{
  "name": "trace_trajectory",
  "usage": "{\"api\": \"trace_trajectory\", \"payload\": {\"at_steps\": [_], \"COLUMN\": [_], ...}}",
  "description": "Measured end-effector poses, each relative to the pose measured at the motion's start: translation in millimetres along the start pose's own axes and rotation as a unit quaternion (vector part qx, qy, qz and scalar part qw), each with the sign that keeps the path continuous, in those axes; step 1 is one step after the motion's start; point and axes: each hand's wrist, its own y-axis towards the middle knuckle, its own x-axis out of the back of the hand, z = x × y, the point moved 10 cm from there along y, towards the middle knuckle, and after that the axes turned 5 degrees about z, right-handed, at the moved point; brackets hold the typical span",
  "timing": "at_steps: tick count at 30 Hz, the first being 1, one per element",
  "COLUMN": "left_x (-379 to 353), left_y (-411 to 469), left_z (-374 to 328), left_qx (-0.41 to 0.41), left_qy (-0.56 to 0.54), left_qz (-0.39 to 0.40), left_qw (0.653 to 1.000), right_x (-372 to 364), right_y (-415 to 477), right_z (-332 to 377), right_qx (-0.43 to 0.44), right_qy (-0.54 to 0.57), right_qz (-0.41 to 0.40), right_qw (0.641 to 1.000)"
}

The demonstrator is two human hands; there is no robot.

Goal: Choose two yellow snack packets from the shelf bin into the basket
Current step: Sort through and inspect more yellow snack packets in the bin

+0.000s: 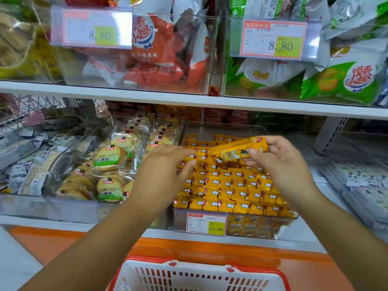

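Note:
A clear shelf bin [180, 221] holds several rows of yellow snack packets [226, 185]. My right hand [279, 158] pinches one yellow packet [235, 151] lifted above the back of the bin, tilted, its long side facing me. My left hand [165, 164] hovers over the bin's left edge with fingers stretched toward the packets, holding nothing. A white basket with a red rim [258, 269] sits below at the bottom of the view; the part of it I see holds nothing.
A bin of round biscuit packs [109, 173] stands to the left of the yellow bin. Clear bins of white packets [361, 181] are on the right. The shelf above [189, 99] carries red and green snack bags. An orange ledge [189, 248] runs below.

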Motion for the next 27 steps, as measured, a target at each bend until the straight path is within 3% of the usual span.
{"api": "trace_trajectory", "payload": {"at_steps": [4,7,11,18,27], "left_x": [-8,-12,-10,-6,-6], "left_y": [8,8,7,6,7], "left_z": [12,29,34,37,36], "left_qx": [-0.009,0.015,0.017,0.015,0.006], "left_qy": [0.144,0.145,0.125,0.088,0.088], "left_qz": [0.047,0.071,0.056,0.03,0.015], "left_qw": [0.988,0.987,0.99,0.996,0.996], "right_x": [-22,-51,-84,-99,-91], "right_y": [48,91,137,171,164], "right_z": [16,14,-15,-11,-12], "right_qx": [0.051,0.077,0.013,0.032,0.104], "right_qy": [-0.183,-0.258,-0.326,-0.364,-0.393], "right_qz": [-0.02,-0.006,0.02,0.103,0.072], "right_qw": [0.982,0.963,0.945,0.925,0.911]}}
